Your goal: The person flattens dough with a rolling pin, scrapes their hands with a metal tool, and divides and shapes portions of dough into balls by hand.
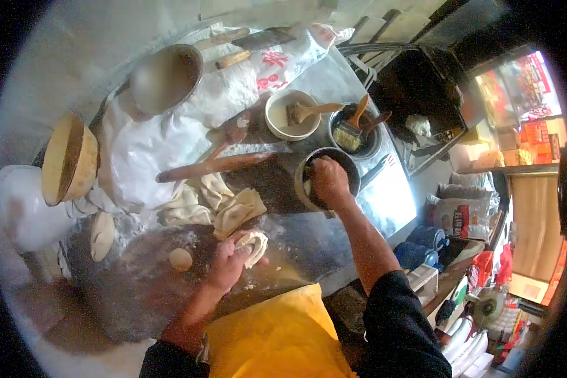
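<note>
My left hand (228,261) holds a folded piece of pale dough (254,248) above the floured work surface, its fingers wrapped round the piece. My right hand (331,179) reaches down into a dark round pot (353,170); its fingertips are hidden inside, and I cannot make out what they hold. Just beyond my left hand, strips of dough (239,211) lie folded on the surface. A small round dough ball (181,259) sits to the left, and an oval dough piece (102,236) lies farther left.
Behind the dough lies a wooden rolling pin (217,166). A white bowl (274,120) with a brush and a metal pot (379,140) with brushes stand near the dark pot. A large bowl (195,72) is at the back, a yellowish basin (88,160) at the left.
</note>
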Demonstrator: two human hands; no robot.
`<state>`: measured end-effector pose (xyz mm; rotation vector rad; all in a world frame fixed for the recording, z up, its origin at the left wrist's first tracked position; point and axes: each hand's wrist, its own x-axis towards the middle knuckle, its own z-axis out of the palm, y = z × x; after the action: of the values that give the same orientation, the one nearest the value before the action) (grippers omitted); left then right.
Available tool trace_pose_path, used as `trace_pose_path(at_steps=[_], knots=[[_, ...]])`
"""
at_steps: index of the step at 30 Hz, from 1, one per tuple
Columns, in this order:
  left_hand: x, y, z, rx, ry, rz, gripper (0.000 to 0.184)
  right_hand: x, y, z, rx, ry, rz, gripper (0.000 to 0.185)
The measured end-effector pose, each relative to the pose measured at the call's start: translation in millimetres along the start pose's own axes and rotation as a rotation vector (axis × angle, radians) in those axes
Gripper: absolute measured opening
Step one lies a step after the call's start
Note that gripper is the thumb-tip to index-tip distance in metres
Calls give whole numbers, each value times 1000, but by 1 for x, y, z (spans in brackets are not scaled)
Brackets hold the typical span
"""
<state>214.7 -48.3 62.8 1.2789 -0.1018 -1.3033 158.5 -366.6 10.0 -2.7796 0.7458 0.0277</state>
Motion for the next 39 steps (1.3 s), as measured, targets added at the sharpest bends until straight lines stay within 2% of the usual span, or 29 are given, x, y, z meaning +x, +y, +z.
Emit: trace_pose_path(at_steps=[1,3,5,6,7,8,9,10,11,13,14,15,17,19,21,23,25,26,27,28,29,31,32,33,34,35,37,38,39], knots=[[3,-5,0,-44,61,44,41,-3,0,-9,-1,9,1,12],[9,-5,3,-92,109,96,42,-10,-3,-40,629,77,316,15],[18,2,11,-230,257,218,43,-34,-28,-67,843,7,422,20],[18,8,16,-219,252,183,42,-56,-43,-76,970,-37,260,18],[19,13,21,-208,246,148,41,-78,-67,-69,1337,-27,151,18],[17,22,37,-302,240,159,39,-100,-93,-74,1350,-74,189,19],[11,32,48,-396,237,167,38,-115,-110,-72,1165,-28,122,17],[9,30,54,-316,158,204,36,-127,-124,-69,984,16,54,15],[7,27,61,-238,81,247,33,-134,-129,-54,890,117,69,28],[-15,30,60,-66,16,251,34,-141,-136,-55,807,174,260,45],[-21,28,60,-65,17,254,34,-148,-138,-62,840,173,230,59],[-28,26,60,-75,-32,243,35,-154,-137,-53,840,176,229,59],[-37,23,59,-78,-95,239,37,-163,-128,-26,1171,154,76,53],[-41,23,53,-61,-173,256,40,-172,-129,-28,1141,35,123,54],[-52,27,45,3,-249,207,44,-179,-128,-19,1267,-180,80,58],[-63,34,44,-202,-252,149,50,-187,-143,-76,1384,-250,-33,66],[-69,32,47,-107,-253,238,53,-192,-148,-103,764,-44,-316,70],[-71,28,51,-16,-259,318,58,-196,-153,-105,547,37,-240,69],[-72,25,54,71,-262,403,63,-197,-150,-100,538,42,-236,69],[-71,23,53,8,-257,298,70,-196,-143,-91,524,75,-353,65],[-73,25,51,11,-267,303,70,-193,-138,-85,510,110,-468,63],[-87,36,54,-376,-485,190,77,-192,-140,-84,455,189,-493,57],[-91,41,59,-238,-387,208,72,-192,-143,-81,423,250,-488,56],[-82,38,60,-33,-322,394,72,-191,-147,-79,387,311,-480,56],[-70,31,47,151,-315,437,73,-189,-149,-69,442,321,-468,55],[-59,26,33,335,-311,489,74,-186,-151,-66,540,201,-441,55],[-74,41,32,649,-293,402,78,-189,-151,-85,638,224,-422,52],[-70,43,35,653,-328,402,78,-187,-146,-80,624,239,-395,52],[-67,47,38,753,-321,438,78,-183,-144,-74,518,170,-476,53]])
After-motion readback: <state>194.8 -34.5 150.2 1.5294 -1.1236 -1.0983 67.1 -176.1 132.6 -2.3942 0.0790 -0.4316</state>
